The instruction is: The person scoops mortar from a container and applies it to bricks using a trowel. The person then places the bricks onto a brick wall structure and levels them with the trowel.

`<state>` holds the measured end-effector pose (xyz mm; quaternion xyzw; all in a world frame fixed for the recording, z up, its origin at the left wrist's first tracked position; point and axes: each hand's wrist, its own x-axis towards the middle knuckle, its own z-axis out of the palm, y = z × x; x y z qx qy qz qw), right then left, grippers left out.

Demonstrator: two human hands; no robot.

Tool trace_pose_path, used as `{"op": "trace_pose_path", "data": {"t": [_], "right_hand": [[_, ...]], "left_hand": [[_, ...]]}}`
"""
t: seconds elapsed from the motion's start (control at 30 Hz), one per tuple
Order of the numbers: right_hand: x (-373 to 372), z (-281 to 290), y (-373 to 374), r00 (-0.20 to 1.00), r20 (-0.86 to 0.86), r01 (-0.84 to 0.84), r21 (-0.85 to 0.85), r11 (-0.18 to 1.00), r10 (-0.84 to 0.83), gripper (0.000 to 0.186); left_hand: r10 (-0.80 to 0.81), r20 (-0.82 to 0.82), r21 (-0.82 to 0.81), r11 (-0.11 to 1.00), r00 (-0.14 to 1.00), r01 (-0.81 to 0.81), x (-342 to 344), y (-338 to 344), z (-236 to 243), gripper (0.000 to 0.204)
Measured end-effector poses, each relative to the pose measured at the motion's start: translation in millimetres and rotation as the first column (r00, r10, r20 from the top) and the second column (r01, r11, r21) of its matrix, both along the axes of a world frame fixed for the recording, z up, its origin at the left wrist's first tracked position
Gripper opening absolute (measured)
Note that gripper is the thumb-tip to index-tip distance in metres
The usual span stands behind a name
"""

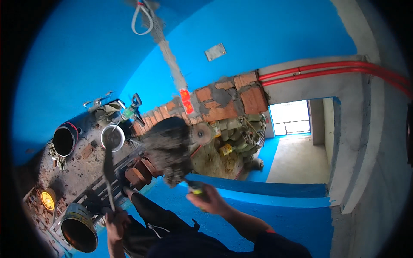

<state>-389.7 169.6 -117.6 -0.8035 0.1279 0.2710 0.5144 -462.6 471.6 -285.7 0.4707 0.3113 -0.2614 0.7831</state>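
My right hand (pixel 208 200) is closed round the yellow-and-black handle of a trowel (pixel 195 188). A large, wet heap of grey mortar (pixel 170 148) covers its blade, partly blurred. The load hangs in front of a row of red bricks (pixel 217 107) set with grey mortar along the blue wall. Lower left, my left hand (pixel 115 221) grips a long, thin dark tool (pixel 108 172), which widens into a flat blade toward its far end. That end lies in line with a white bucket (pixel 122 144) holding grey stuff; whether they touch I cannot tell.
Loose bricks (pixel 138 174) are stacked by my feet on a slatted platform (pixel 97 189). On the left stand a black bucket (pixel 56 138), a dark bucket (pixel 69 215) and a glowing yellow lamp (pixel 48 198). A green power tool (pixel 128 113) leans by the wall. Red pipes (pixel 314 71) run above an opening.
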Motion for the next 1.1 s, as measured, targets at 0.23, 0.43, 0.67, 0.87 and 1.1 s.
{"op": "trace_pose_path", "data": {"t": [0.23, 0.43, 0.67, 0.87, 1.1], "right_hand": [[37, 117, -150, 0.904, 0.317, 0.314, -0.034, 0.949, -0.288, 0.006], [136, 167, -221, 0.814, 0.554, 0.381, -0.736, 0.559, 0.174, 0.028], [197, 155, -210, 0.910, 0.344, 0.312, -0.936, 0.165, 0.231, 0.043], [186, 169, -213, 0.898, 0.372, 0.327, -0.922, 0.209, 0.237, 0.044], [142, 190, -228, 0.916, 0.311, 0.275, -0.947, 0.167, 0.254, 0.033]], "left_hand": [[-0.485, 0.159, -0.226, 0.830, 0.860, 0.510, 140, -135, 100, 0.024], [-0.574, 0.263, -0.189, 0.758, 0.776, 0.624, 174, -193, 143, 0.030], [-0.597, 0.110, -0.133, 0.784, 0.795, 0.607, 152, -171, 134, 0.025], [-0.564, 0.045, -0.140, 0.814, 0.824, 0.564, 157, -146, 136, 0.026], [-0.609, 0.048, 0.043, 0.793, 0.792, 0.607, 184, -131, 157, 0.021]]}}
